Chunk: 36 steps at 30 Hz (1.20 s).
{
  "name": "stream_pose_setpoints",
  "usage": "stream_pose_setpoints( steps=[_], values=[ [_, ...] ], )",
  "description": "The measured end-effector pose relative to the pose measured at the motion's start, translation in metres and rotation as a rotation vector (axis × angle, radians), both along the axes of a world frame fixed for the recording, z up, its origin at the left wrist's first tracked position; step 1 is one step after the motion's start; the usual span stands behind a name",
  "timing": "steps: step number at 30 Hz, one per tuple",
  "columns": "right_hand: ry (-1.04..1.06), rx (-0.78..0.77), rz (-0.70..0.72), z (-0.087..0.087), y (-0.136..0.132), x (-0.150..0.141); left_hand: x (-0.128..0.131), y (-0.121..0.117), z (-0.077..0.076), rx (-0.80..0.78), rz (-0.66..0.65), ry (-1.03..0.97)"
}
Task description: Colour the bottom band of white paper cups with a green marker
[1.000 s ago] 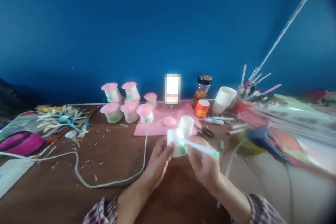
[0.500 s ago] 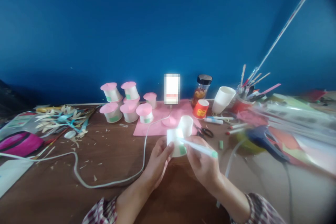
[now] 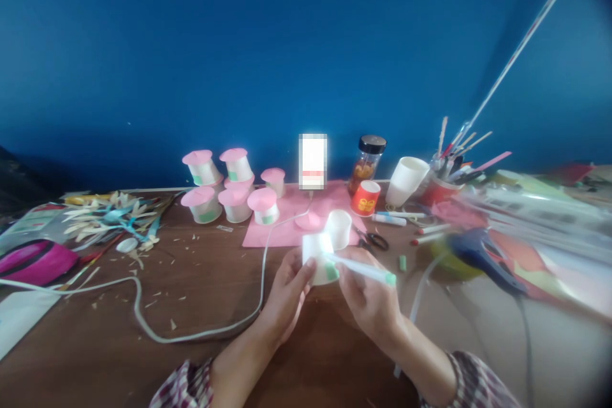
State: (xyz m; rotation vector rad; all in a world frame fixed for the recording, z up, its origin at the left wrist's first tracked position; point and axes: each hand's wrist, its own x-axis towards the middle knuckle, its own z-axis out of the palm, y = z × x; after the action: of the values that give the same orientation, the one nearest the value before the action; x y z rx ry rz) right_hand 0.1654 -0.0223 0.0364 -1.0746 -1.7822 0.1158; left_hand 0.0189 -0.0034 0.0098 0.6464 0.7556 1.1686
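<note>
My left hand grips a small white paper cup held upside down above the brown table. A green patch sits on the cup's side. My right hand is closed round a white marker with a green end; its tip touches the cup by the green patch. Just behind stands another small white cup on a pink sheet.
Several pink-topped white cups stand at the back left. A white cable crosses the table. Scissors, a red cup, a jar, a tall white cup, a pen pot and a blue glue gun lie right. Paper scraps lie left.
Both hands, the cup and the marker have shifted very slightly up and left. Nothing else has moved.
</note>
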Motion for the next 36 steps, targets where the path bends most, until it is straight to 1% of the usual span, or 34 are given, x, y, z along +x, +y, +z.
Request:
stream_pose_setpoints(
  steps=[9, 14, 17, 23, 31, 36],
  values=[
    [0.002, -0.045, 0.02, -0.0024, 0.0005, 0.001, 0.0005, 0.0007, 0.0011, 0.004, 0.0, 0.002],
    [0.002, -0.063, 0.023, -0.0011, -0.0002, 0.001, 0.0002, 0.0001, 0.0003, -0.021, 0.001, 0.009],
    [0.001, -0.055, 0.024, -0.0013, 0.0003, 0.0009, 0.0005, 0.0, 0.0019, -0.008, 0.009, 0.007],
    [-0.009, -0.041, 0.006, -0.0006, 0.0013, -0.0002, 0.0018, 0.0, 0.0059, -0.033, 0.022, 0.022],
    [0.027, 0.002, -0.02, -0.001, -0.0008, 0.0003, -0.0012, 0.0015, -0.0009, -0.001, 0.013, 0.035],
    [0.006, 0.019, -0.005, -0.0007, -0.0018, 0.0, -0.0006, 0.0014, 0.0021, 0.038, -0.002, 0.059]
  ],
)
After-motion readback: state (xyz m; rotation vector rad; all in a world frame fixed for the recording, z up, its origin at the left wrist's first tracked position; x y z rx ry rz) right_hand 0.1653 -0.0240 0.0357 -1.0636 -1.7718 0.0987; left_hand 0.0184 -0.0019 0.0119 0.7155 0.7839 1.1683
